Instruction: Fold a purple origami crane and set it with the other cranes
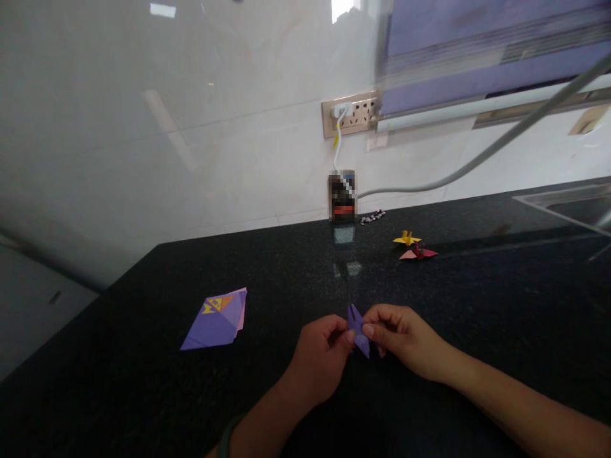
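Note:
A small folded piece of purple origami paper [358,327] is held between both hands, just above the dark countertop. Its upper end splits into two narrow points, and a wider tip hangs downward. My left hand [322,353] pinches its left edge between thumb and index finger. From the other side, my right hand [401,337] grips it with thumb and fingertips. Fingers cover part of the paper on both sides. Farther back on the right sit a yellow paper crane [407,239] and a red-pink paper crane [419,253].
Purple and pink paper sheets [214,324] lie left on the black speckled countertop [277,273]. A pixelated dark device [342,200] leans on the wall beside a beaded strand [373,217]. A grey cable [458,175] runs up right. A clear plastic tray [563,203] stands far right.

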The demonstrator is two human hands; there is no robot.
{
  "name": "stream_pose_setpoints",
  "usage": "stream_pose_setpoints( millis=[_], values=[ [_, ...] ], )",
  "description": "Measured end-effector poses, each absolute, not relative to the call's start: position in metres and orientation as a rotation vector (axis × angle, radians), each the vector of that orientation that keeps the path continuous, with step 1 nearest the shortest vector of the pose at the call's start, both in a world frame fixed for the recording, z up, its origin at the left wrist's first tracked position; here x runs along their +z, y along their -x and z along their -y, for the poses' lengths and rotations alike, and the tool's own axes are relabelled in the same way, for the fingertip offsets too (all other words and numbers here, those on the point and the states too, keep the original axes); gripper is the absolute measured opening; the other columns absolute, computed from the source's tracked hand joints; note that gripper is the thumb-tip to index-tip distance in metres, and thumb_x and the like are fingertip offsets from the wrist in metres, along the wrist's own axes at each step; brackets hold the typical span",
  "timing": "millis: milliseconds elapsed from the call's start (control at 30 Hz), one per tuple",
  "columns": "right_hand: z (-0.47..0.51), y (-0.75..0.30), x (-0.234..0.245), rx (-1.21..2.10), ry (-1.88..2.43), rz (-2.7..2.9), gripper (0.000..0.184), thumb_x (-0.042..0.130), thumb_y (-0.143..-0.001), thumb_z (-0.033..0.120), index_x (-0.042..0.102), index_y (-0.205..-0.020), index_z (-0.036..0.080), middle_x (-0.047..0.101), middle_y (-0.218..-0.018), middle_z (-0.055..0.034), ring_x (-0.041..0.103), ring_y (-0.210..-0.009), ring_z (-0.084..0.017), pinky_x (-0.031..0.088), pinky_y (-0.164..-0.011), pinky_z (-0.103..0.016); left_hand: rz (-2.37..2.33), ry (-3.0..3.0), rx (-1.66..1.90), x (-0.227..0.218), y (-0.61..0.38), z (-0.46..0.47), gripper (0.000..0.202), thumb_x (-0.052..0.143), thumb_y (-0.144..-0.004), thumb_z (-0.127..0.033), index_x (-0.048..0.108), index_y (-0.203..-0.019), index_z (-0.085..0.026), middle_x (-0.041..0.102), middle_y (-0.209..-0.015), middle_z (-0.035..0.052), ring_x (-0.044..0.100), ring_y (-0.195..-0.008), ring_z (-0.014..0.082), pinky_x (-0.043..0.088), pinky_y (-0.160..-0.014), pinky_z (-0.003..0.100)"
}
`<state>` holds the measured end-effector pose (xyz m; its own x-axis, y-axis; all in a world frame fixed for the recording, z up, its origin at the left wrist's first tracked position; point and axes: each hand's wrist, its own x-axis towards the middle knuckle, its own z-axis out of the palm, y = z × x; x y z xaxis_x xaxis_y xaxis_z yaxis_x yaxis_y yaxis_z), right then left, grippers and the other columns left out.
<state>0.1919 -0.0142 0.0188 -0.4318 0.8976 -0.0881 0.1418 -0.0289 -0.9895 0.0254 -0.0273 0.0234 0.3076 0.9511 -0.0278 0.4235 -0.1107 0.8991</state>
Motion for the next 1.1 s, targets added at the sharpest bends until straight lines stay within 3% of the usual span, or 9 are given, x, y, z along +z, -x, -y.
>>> stream_pose_setpoints(
  millis=[167,400,667,900,1100],
  values=[
    [0.0144,-0.1941,0.0148,1.443,1.144,1.623,0.017,0.054,-0.076,0.029,0.053,-0.068,0.015,0.048,-0.053,0.004,0.04,-0.045,-0.007,0.029,-0.042,-0.018,-1.253,-1.689,0.732,0.0227,-0.0257,0.0256,0.02,0.044,-0.078,-0.029,0.055,-0.069,-0.015,0.055,-0.064,0.0006,0.05,-0.061,0.0126,0.036,-0.056,0.022],
    [0.0139,-0.1919,0.0154,1.58,1.065,1.6,0.022,0.055,-0.074,0.036,0.052,-0.07,0.014,0.046,-0.056,0.0041,0.038,-0.046,-0.007,0.028,-0.043,-0.018,-1.24,-1.649,0.733,0.0251,-0.0255,0.0268,0.021,0.045,-0.077,-0.029,0.053,-0.065,-0.015,0.053,-0.061,0.0,0.047,-0.057,0.0112,0.035,-0.053,0.021],
    [0.0192,-0.1887,0.0177,1.477,1.049,1.631,0.03,0.057,-0.073,0.036,0.045,-0.056,0.015,0.039,-0.052,0.0047,0.033,-0.049,-0.007,0.026,-0.045,-0.02,-1.236,-1.737,0.697,0.0233,-0.0259,0.0293,0.018,0.044,-0.078,-0.027,0.053,-0.066,-0.016,0.05,-0.06,-0.0015,0.044,-0.057,0.0103,0.032,-0.051,0.021],
    [0.0148,-0.192,0.0174,1.55,1.014,1.686,0.025,0.051,-0.078,0.038,0.052,-0.068,0.015,0.047,-0.057,0.003,0.041,-0.05,-0.008,0.032,-0.047,-0.02,-1.245,-1.686,0.718,0.0238,-0.024,0.0268,0.02,0.045,-0.078,-0.03,0.053,-0.068,-0.015,0.053,-0.062,-0.0003,0.046,-0.058,0.0111,0.033,-0.052,0.021],
    [0.0154,-0.1916,0.0174,1.506,1.079,1.681,0.024,0.05,-0.078,0.036,0.052,-0.067,0.015,0.045,-0.053,0.0042,0.04,-0.047,-0.007,0.031,-0.045,-0.019,-1.231,-1.674,0.731,0.0224,-0.023,0.0251,0.022,0.044,-0.079,-0.032,0.052,-0.067,-0.015,0.053,-0.061,-0.0003,0.046,-0.057,0.0108,0.033,-0.051,0.021]
  ],
)
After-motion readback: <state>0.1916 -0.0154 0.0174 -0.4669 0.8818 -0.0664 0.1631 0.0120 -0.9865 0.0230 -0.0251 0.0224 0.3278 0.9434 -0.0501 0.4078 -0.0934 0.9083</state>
